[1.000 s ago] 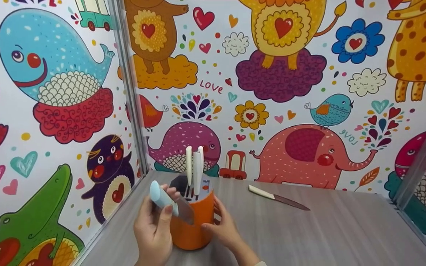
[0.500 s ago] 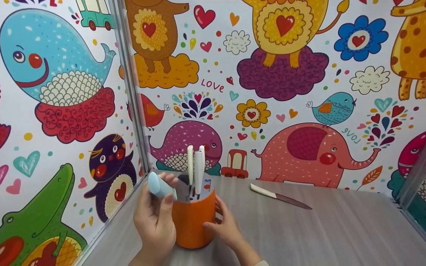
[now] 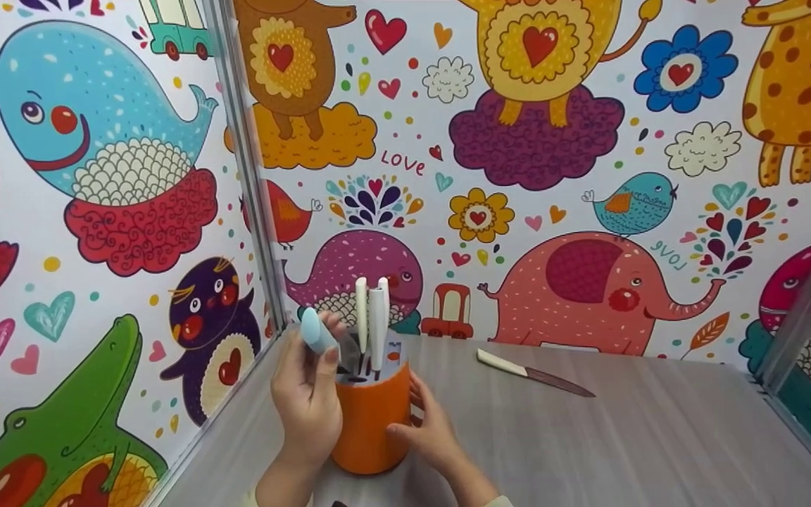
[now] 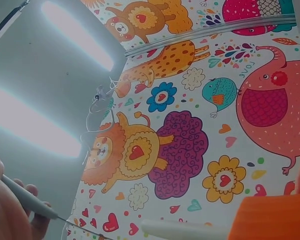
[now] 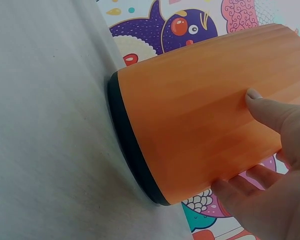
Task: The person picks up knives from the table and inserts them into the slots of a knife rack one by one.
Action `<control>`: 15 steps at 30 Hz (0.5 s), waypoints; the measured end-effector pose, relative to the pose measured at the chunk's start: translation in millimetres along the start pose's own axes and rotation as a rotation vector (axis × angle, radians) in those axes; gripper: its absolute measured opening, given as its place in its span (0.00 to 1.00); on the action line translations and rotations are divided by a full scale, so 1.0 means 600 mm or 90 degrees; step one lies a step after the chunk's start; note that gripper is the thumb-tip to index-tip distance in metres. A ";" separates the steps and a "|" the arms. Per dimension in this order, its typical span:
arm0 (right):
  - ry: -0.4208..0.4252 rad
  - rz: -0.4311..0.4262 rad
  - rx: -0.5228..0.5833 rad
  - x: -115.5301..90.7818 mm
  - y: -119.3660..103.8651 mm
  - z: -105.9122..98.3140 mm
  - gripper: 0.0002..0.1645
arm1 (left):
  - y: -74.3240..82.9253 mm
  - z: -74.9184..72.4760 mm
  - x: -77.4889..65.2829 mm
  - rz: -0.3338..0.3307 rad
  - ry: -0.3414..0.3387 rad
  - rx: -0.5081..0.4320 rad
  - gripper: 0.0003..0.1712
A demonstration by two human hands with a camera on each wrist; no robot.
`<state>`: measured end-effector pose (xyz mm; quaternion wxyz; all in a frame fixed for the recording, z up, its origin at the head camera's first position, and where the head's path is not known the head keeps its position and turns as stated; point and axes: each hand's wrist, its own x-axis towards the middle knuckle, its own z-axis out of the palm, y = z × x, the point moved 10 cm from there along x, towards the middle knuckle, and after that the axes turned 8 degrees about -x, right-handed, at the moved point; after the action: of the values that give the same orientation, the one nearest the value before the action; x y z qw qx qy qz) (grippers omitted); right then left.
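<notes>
My left hand (image 3: 307, 394) grips the light blue handle of a knife (image 3: 316, 331), held tilted above the left side of an orange knife holder (image 3: 370, 429). Its blade is partly hidden behind the fingers and points down toward the holder's top; in the left wrist view a thin strip of the knife's blade (image 4: 82, 229) shows. Around the holder's right side curls my right hand (image 3: 435, 431), thumb on the front. In the right wrist view, the holder's black base (image 5: 132, 140) stands on the table. Several knives with white handles (image 3: 362, 313) stand upright in the slotted top.
Another knife with a cream handle (image 3: 500, 362) lies on the grey wooden table (image 3: 588, 451), right of the holder, its dark blade pointing right. Cartoon-printed panels (image 3: 518, 211) wall the table at the back and sides, joined by metal corner posts (image 3: 243, 162).
The left hand has lifted the blue-handled knife and brought its blade from in front of the holder to over its top, then slightly right. The right hand keeps its grip.
</notes>
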<state>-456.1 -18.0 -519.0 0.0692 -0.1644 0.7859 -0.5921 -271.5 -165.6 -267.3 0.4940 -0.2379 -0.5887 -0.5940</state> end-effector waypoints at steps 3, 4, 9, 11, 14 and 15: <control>-0.008 -0.003 0.001 -0.002 -0.001 0.002 0.60 | -0.001 -0.002 0.002 0.013 0.004 0.009 0.21; -0.010 -0.007 0.002 -0.003 -0.002 0.002 0.60 | -0.001 -0.001 0.003 0.017 0.002 0.014 0.21; -0.010 -0.014 0.009 -0.005 -0.004 -0.001 0.60 | -0.008 0.008 0.012 0.025 -0.023 0.027 0.20; -0.010 -0.016 0.009 -0.004 -0.004 -0.002 0.61 | -0.012 0.012 0.015 0.027 -0.032 0.031 0.20; -0.009 -0.022 0.004 -0.003 -0.005 -0.003 0.60 | -0.022 0.018 0.022 0.022 -0.045 0.042 0.19; -0.008 -0.024 0.001 -0.003 -0.006 -0.003 0.60 | -0.025 0.019 0.024 0.019 -0.048 0.046 0.19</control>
<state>-454.3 -16.5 -515.4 0.0629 -0.1828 0.7819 -0.5926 -293.9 -162.0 -259.6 0.4882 -0.2507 -0.6247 -0.5555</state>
